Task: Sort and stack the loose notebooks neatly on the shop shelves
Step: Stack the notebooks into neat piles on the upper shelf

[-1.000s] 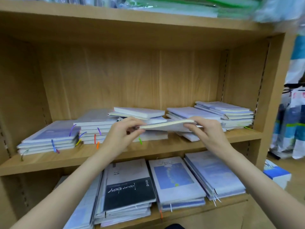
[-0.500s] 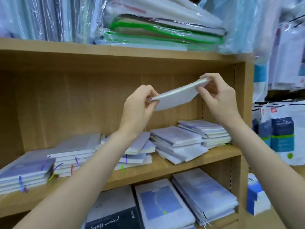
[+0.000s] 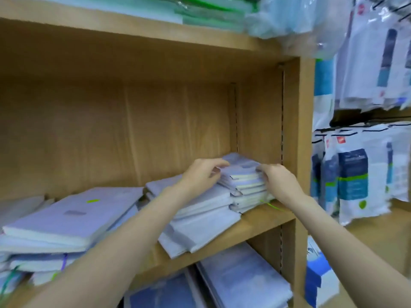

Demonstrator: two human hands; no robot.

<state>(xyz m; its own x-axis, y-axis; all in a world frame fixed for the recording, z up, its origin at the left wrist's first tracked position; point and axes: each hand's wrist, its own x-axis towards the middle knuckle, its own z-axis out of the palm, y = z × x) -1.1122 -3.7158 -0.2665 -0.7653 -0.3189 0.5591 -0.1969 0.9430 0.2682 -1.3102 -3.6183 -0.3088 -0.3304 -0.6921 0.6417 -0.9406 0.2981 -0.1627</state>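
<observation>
Both hands curl round the top notebook (image 3: 241,167) on the far-right pile (image 3: 249,192): left hand (image 3: 201,174), right hand (image 3: 279,181); fingertips blurred, lower covers unreadable.

Stationery shop. Wooden shelf unit (image 3: 304,138) stocked with piles of wrapped notebooks (image 3: 244,185) at the fingers, more stock below them; packaged goods on hooks (image 3: 353,174) hang to the right of the fingers, plastic-wrapped stock (image 3: 200,10) above.

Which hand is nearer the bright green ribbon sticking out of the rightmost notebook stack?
Right. The right hand sits just above the green ribbon, at the stack's right edge; the left hand is across the stack, farther left.
</observation>
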